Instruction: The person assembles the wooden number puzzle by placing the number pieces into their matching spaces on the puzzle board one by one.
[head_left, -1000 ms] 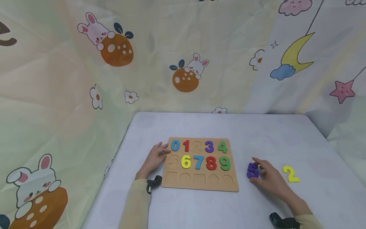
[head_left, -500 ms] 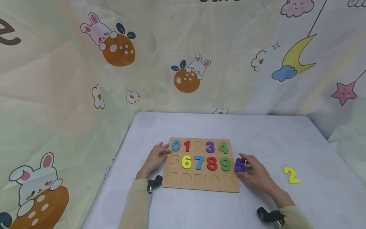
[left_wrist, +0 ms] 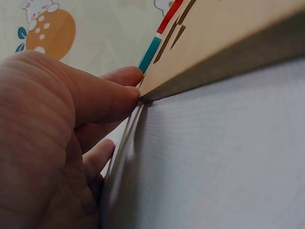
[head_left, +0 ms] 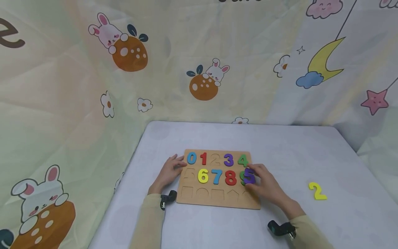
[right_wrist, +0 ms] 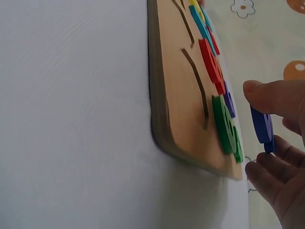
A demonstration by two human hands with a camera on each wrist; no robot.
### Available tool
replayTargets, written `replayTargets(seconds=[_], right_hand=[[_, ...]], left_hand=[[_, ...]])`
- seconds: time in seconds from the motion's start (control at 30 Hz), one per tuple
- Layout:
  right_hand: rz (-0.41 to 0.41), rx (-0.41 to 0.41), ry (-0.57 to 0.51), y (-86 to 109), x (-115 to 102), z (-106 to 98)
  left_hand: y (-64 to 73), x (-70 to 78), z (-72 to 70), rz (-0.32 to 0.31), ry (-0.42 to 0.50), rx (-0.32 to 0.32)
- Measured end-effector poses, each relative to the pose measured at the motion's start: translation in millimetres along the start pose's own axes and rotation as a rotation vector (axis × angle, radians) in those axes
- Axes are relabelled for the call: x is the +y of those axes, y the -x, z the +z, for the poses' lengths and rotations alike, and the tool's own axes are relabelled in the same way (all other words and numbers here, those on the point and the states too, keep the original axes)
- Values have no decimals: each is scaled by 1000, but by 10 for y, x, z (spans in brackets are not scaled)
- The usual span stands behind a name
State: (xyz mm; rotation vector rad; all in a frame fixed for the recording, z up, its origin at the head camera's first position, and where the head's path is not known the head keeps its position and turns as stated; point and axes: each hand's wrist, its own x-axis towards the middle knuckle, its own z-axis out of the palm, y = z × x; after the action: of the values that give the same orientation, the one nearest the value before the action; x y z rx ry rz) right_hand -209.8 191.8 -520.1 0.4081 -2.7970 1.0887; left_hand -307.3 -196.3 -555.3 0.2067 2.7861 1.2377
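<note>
A wooden number puzzle board (head_left: 192, 197) lies on the white table, bearing several coloured numerals. My left hand (head_left: 169, 173) touches its left edge; the thumb (left_wrist: 109, 100) and forefinger meet that edge in the left wrist view. My right hand (head_left: 268, 185) pinches a purple number 5 (head_left: 249, 176) between thumb and fingers. The 5 hangs over the board's right side, partly hiding the green 9 (head_left: 242, 178); the right wrist view shows it raised above the board. Recesses shaped like a 2 (head_left: 215, 158) and a 5 (head_left: 189, 173) show bare wood.
A yellow number 2 (head_left: 318, 191) lies on the table (head_left: 339, 155) to the right of my right hand. Along the board's lower row run outlined recesses. A cartoon-printed cloth (head_left: 168, 52) hangs behind the table. Each wrist wears a black camera.
My right hand has carried the purple 5 leftward from the table beside the yellow 2 to above the board's right side. My left hand stays at the board's left edge.
</note>
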Motion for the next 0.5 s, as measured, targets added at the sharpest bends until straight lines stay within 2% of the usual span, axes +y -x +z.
replayTargets(seconds=[0.27,0.5], right_hand=[[-4,-31,61,-138,-190,179],[-48,-35,54,-268,-391,297]], left_hand=[[7,2,-10,31,-10,13],[10,-7,-6,35,-10,7]])
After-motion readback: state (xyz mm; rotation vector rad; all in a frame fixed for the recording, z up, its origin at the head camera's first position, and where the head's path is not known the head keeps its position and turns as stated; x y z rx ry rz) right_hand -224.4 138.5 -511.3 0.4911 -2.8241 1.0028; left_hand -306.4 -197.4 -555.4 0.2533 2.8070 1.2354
